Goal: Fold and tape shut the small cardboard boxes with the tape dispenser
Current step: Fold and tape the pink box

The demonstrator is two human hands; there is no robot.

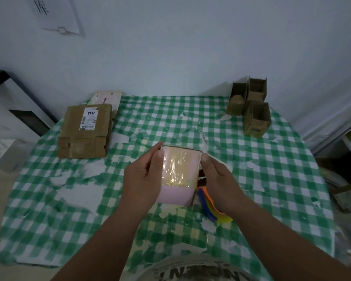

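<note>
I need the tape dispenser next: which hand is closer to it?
Right. The right hand holds the pink box's right side, directly above the tape dispenser; the left hand grips the box's far side.

Green checked tablecloth, labelled brown parcel far left, paper on wall

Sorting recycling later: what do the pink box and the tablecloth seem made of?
Pink box: probably matte pink card, its upper part under glossy clear tape that wrinkles and glints. Tablecloth: likely thin plastic or coated sheet; the green check has peeled away in white patches.
</note>
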